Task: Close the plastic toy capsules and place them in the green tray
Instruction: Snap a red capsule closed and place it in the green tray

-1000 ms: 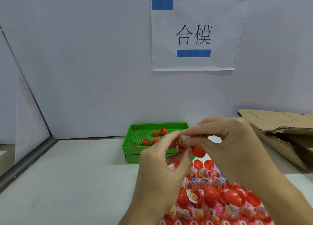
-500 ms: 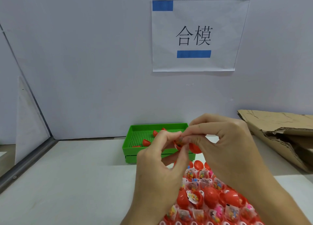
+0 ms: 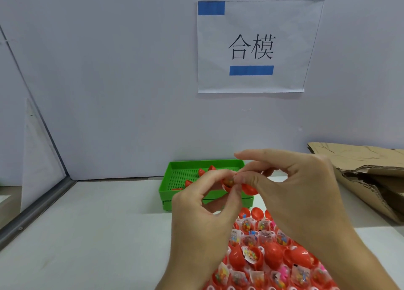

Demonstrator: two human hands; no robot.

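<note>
My left hand (image 3: 203, 213) pinches an open red capsule (image 3: 228, 183), filled half's mouth facing me; my right hand (image 3: 290, 191) pinches its hinged lid (image 3: 249, 189), the pair lying crosswise. Beyond my hands sits the green tray (image 3: 175, 191); below them, a sheet of open capsules (image 3: 273, 257) partly hidden by my wrists.

Over the last second, drew the left hand (image 3: 203, 219) and right hand (image 3: 293, 193) closer together around the open red capsule (image 3: 229, 183). Shifted the right thumb and forefinger onto the small toy packet, pressing it down into the left-held half until only a little of its coloured content showed. Lifted the right index finger straighter above the pinch. Kept the hinged lid half (image 3: 248, 189) open, apparently tucked further under the right thumb.
</note>
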